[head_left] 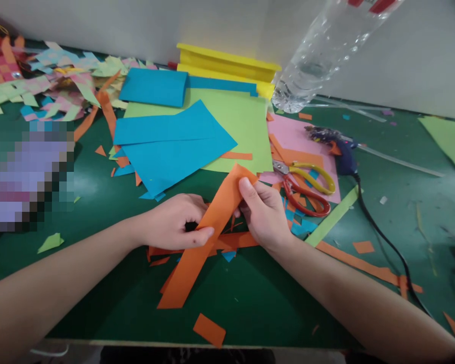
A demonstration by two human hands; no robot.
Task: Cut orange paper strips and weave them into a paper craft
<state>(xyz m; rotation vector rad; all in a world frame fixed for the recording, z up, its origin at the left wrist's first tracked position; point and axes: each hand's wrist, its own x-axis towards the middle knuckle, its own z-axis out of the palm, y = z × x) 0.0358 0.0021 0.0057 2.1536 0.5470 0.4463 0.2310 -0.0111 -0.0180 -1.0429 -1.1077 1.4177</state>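
An orange paper strip (199, 260) slants across the middle of the view, its lower end near the table's front edge. My left hand (178, 222) pinches it about midway, thumb on top and fingers curled beneath. At its upper end, my right hand (263, 210) grips the strip with the thumb pressed on its face; the other fingers are partly hidden behind. Under both hands lie more orange strips (238, 240) and small offcuts. Blue paper sheets (174, 146) rest just beyond my hands on a light green sheet (250, 121).
Red-and-yellow-handled scissors (307, 199) lie right of my right hand, beside a glue gun (345, 154) with a black cord. A clear plastic bottle (307, 65) leans at the back near folded yellow paper (223, 63). Woven paper strips (72, 81) pile up at far left. A blurred-out object (26, 172) sits left.
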